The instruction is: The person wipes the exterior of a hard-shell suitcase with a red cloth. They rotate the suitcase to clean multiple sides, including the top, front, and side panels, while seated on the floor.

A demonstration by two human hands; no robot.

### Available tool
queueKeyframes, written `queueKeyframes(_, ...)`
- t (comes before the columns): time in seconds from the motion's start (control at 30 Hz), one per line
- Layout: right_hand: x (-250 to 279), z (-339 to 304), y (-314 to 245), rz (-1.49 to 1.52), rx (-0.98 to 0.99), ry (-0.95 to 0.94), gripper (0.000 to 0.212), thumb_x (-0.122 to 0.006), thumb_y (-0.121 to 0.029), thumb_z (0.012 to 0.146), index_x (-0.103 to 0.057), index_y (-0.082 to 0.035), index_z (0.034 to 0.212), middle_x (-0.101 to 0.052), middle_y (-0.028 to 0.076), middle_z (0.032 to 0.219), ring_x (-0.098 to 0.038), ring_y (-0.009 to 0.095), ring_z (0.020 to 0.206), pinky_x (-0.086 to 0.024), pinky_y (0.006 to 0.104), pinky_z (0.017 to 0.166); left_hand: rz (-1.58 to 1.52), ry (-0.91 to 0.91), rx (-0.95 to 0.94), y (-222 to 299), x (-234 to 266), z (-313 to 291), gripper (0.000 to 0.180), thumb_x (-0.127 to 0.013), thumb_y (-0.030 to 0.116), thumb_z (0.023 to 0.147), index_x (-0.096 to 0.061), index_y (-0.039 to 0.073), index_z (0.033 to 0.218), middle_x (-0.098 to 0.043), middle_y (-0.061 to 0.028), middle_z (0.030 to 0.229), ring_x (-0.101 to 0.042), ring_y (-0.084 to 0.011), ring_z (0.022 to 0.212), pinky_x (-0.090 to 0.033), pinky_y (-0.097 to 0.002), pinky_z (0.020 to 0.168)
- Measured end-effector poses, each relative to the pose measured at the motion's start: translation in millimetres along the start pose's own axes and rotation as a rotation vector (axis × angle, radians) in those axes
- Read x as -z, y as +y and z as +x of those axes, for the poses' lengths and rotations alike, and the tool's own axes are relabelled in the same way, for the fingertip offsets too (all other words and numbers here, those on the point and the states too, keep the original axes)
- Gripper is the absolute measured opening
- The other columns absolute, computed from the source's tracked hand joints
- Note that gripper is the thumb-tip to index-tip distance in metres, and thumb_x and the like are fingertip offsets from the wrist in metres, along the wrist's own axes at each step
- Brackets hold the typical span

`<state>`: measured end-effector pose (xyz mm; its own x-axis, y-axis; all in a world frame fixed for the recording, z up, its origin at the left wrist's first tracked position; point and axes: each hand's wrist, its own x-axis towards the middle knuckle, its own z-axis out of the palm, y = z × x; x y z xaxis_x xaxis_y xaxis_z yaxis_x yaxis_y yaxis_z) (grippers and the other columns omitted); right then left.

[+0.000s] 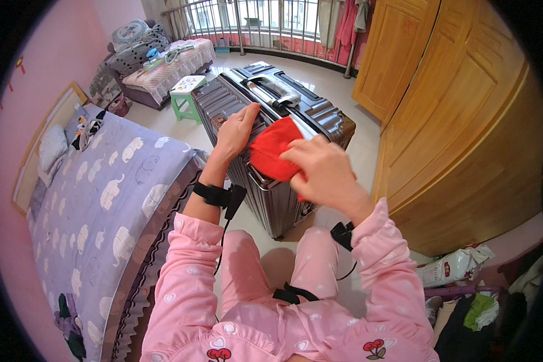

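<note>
A large dark grey, ribbed suitcase (265,202) stands upright on the floor in front of my knees. Its carry handle (277,90) on top has clear plastic around it. With its fingers stretched out, my left hand (238,130) rests on the left part of the suitcase top. My right hand (323,166) grips a red cloth (273,148), which lies against the suitcase's near top corner. Some of the right fingers are blurred and partly hidden by the hand itself.
To the left is a bed (96,199) with an elephant-print sheet. A green and white stool (188,99) stands behind the suitcase, near a sofa (169,69). Wooden wardrobe doors (458,120) rise on the right. A white package (455,265) and clothes lie at lower right.
</note>
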<state>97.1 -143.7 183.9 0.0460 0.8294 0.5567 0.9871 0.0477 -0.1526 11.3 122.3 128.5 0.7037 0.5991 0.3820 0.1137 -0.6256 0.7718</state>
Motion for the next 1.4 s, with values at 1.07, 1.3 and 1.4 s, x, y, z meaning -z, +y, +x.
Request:
queueKeyframes(1.07,-28.6,-13.7,132.8,-0.126,-0.561,0.374,0.036,-0.066,-0.019,0.086,-0.071,-0.016,0.121,-0.064,0.009,0.137,-0.055,0.035,0.124,-0.046,0.0476,0.105,0.486,0.053,-0.233,16.6,-8.1,-13.7,0.047,-0.07,0.04,0.092,-0.069,0.014,0.131,-0.068,-0.0066,0.129,-0.061,-0.0312,0.118,-0.048,-0.0446,0.1)
queueKeyframes(1.3,-36.0,10.6,129.3,0.072,-0.289,0.202,0.032,-0.065,-0.029,0.09,-0.074,-0.021,0.119,-0.066,0.007,0.137,-0.057,0.033,0.128,-0.046,0.0479,0.108,0.467,0.036,-0.231,15.3,-5.2,-13.8,0.048,-0.07,0.04,0.093,-0.069,0.013,0.132,-0.068,-0.0079,0.129,-0.061,-0.0326,0.119,-0.048,-0.0443,0.101)
queueKeyframes(1.4,-38.4,12.4,137.4,-0.016,-0.388,0.243,0.032,-0.065,-0.033,0.092,-0.072,-0.021,0.121,-0.065,0.007,0.138,-0.055,0.033,0.13,-0.046,0.0506,0.107,0.45,0.036,-0.251,15.1,-4.3,-14.4,0.048,-0.07,0.041,0.093,-0.069,0.013,0.133,-0.068,-0.0082,0.131,-0.061,-0.0328,0.119,-0.048,-0.0441,0.103)
